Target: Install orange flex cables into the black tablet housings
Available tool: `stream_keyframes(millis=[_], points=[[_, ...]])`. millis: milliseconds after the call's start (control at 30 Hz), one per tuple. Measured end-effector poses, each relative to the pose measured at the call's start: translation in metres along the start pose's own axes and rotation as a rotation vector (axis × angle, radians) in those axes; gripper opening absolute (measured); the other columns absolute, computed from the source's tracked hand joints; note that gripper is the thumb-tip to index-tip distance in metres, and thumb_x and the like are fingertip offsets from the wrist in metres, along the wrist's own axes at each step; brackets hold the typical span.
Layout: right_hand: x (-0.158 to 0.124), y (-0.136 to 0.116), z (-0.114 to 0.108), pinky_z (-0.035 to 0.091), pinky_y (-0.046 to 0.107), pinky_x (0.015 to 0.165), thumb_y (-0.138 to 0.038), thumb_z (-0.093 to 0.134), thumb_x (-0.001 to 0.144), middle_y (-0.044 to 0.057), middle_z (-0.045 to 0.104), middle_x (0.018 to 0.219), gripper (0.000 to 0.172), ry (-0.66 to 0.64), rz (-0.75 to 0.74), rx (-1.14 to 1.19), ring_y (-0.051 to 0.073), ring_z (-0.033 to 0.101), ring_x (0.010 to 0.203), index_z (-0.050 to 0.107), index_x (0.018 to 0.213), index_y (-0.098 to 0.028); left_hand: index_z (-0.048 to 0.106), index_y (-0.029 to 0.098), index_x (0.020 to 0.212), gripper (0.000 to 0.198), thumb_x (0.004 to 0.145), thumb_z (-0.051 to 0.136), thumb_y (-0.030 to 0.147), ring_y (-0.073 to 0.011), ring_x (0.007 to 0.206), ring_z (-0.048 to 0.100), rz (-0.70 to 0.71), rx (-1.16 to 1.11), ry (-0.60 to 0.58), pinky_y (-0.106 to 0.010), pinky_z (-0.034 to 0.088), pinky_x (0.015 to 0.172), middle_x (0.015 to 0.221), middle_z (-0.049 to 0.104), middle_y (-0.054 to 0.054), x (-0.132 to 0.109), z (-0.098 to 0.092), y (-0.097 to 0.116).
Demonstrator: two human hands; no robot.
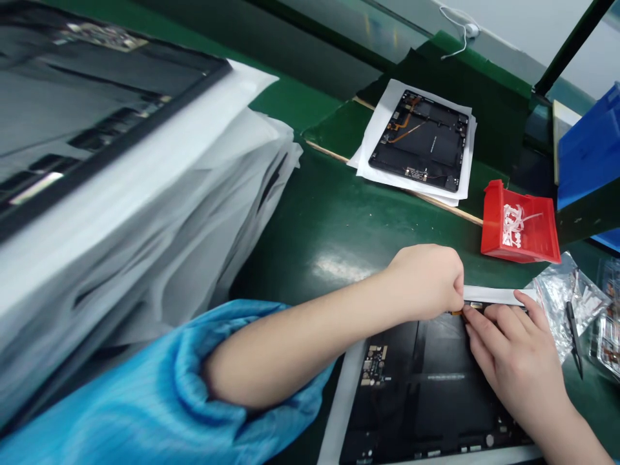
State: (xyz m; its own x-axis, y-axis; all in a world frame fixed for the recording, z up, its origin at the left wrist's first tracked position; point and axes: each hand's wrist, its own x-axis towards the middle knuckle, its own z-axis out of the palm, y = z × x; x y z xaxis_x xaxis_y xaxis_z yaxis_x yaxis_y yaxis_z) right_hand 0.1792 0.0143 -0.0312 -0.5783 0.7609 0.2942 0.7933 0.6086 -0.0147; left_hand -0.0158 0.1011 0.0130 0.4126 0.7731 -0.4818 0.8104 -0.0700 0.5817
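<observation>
A black tablet back panel [426, 387] with exposed circuit boards lies under both hands at the lower right. My left hand [426, 281] reaches over its top edge, fingertips pinching a small orange flex cable [456, 312]. My right hand [513, 355] rests its fingers on the panel's edge, close to a small metal connector [475, 304]. A white strip [489, 295] runs along that edge beyond the fingers. The cable's far end is hidden by my fingers. A blue pleated sleeve [159, 394] is pushed up my left forearm.
A large wrapped panel [97, 110] in white sheeting looms at the left. On the green mat [329, 219] are another tablet back [419, 142] on white paper, a red bin [518, 226] of white pieces, a silver bag [566, 303], black tweezers [575, 339] and a blue bin [591, 148].
</observation>
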Motion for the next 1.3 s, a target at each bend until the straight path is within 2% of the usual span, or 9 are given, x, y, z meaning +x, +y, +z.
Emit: stream_keyframes(millis=[200, 433, 633, 833, 967, 1100, 1167, 1300], points=[[-0.002, 0.006, -0.004, 0.042, 0.046, 0.109, -0.022, 0.057, 0.099, 0.003, 0.071, 0.088, 0.021, -0.011, 0.027, 0.100, 0.016, 0.066, 0.081, 0.073, 0.112, -0.020, 0.078, 0.026, 0.073, 0.012, 0.071, 0.067, 0.022, -0.0166, 0.071, 0.066, 0.006, -0.001, -0.005, -0.025, 0.040, 0.058, 0.073, 0.075, 0.003, 0.000, 0.000, -0.001], [-0.010, 0.024, -0.013, 0.051, 0.047, 0.102, -0.019, 0.060, 0.096, 0.005, 0.071, 0.099, 0.022, -0.059, 0.029, 0.239, 0.018, 0.068, 0.090, 0.069, 0.116, -0.021, 0.078, 0.027, 0.073, 0.012, 0.074, 0.066, 0.027, -0.0157, 0.069, 0.066, 0.028, -0.014, -0.036, -0.025, 0.040, 0.057, 0.073, 0.075, 0.004, 0.003, 0.000, -0.005], [-0.011, 0.032, -0.022, 0.054, 0.044, 0.100, -0.016, 0.059, 0.096, 0.007, 0.071, 0.109, 0.023, -0.073, 0.057, 0.346, 0.019, 0.067, 0.102, 0.068, 0.117, -0.023, 0.077, 0.027, 0.074, 0.011, 0.075, 0.066, 0.029, -0.0148, 0.066, 0.064, 0.045, -0.017, -0.034, -0.025, 0.040, 0.058, 0.070, 0.074, 0.005, 0.004, 0.000, -0.008], [-0.019, 0.049, -0.032, 0.055, 0.043, 0.092, -0.020, 0.065, 0.094, 0.008, 0.070, 0.110, 0.024, -0.158, 0.118, 0.308, 0.023, 0.065, 0.105, 0.068, 0.117, -0.023, 0.076, 0.025, 0.074, 0.012, 0.079, 0.066, 0.030, -0.0130, 0.061, 0.060, 0.083, -0.038, -0.024, -0.025, 0.038, 0.057, 0.069, 0.073, 0.005, 0.002, 0.001, -0.011], [-0.022, 0.055, -0.036, 0.054, 0.046, 0.093, -0.022, 0.064, 0.093, 0.009, 0.069, 0.111, 0.025, -0.242, 0.160, 0.323, 0.026, 0.063, 0.106, 0.067, 0.118, -0.024, 0.076, 0.024, 0.077, 0.011, 0.082, 0.066, 0.023, -0.0141, 0.074, 0.064, 0.215, -0.026, 0.048, -0.024, 0.042, 0.063, 0.078, 0.073, 0.005, -0.006, 0.004, -0.021], [-0.021, 0.054, -0.036, 0.054, 0.047, 0.092, -0.019, 0.063, 0.091, 0.009, 0.069, 0.109, 0.024, -0.274, 0.162, 0.330, 0.026, 0.063, 0.103, 0.068, 0.115, -0.023, 0.077, 0.027, 0.090, 0.009, 0.085, 0.071, 0.023, -0.0178, 0.092, 0.063, 0.431, 0.164, 0.149, -0.026, 0.045, 0.075, 0.089, 0.073, 0.003, -0.017, 0.009, -0.030], [-0.021, 0.055, -0.035, 0.054, 0.046, 0.090, -0.018, 0.063, 0.091, 0.008, 0.070, 0.106, 0.022, -0.260, 0.170, 0.320, 0.026, 0.063, 0.100, 0.070, 0.111, -0.022, 0.076, 0.026, 0.092, 0.010, 0.083, 0.075, 0.024, -0.0196, 0.093, 0.062, 0.497, 0.278, 0.179, -0.028, 0.045, 0.074, 0.091, 0.072, 0.001, -0.019, 0.012, -0.031], [-0.022, 0.056, -0.031, 0.055, 0.046, 0.087, -0.018, 0.063, 0.091, 0.009, 0.070, 0.102, 0.018, -0.237, 0.184, 0.297, 0.026, 0.063, 0.098, 0.071, 0.107, -0.020, 0.073, 0.022, 0.085, 0.007, 0.081, 0.078, 0.025, -0.0205, 0.088, 0.060, 0.572, 0.419, 0.229, -0.029, 0.043, 0.069, 0.087, 0.069, -0.001, -0.017, 0.020, -0.030]])
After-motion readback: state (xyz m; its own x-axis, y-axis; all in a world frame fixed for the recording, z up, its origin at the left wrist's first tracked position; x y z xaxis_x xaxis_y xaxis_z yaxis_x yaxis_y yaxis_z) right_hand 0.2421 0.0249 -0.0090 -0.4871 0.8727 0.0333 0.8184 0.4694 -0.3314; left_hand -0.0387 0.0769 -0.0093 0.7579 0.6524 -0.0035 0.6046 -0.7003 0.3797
